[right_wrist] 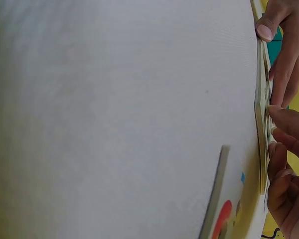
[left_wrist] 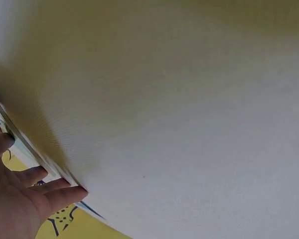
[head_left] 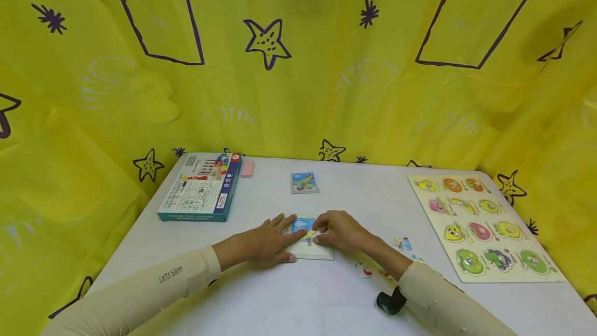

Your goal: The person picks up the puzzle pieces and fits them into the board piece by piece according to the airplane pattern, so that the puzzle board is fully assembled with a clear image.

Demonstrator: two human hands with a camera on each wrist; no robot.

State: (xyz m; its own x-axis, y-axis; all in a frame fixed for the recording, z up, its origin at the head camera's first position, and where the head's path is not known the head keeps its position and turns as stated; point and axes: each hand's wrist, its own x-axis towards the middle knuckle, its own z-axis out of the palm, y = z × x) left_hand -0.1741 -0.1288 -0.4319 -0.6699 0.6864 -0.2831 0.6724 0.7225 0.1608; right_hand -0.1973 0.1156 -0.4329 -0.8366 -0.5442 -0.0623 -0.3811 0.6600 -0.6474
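In the head view a small jigsaw puzzle board [head_left: 322,255] lies on the table, with blue sky-patterned pieces [head_left: 300,224] in its upper part. My left hand [head_left: 268,242] rests on the board's left side, fingers spread, index finger reaching over the picture and thumb at the lower left edge. From the right, my right hand [head_left: 342,229] reaches over the board with curled fingers, pinching a puzzle piece [head_left: 310,237] with yellow on it, low against the board. The right wrist view shows these fingertips [right_wrist: 275,110] right at the board's surface; they hide much of the piece.
Loose puzzle pieces [head_left: 365,269] lie right of the board, near a black object [head_left: 391,302] by the right sleeve. A picture card [head_left: 305,183] lies behind. A boxed set [head_left: 200,188] and pink block [head_left: 247,169] stand back left; a fruit puzzle board [head_left: 485,227] lies right.
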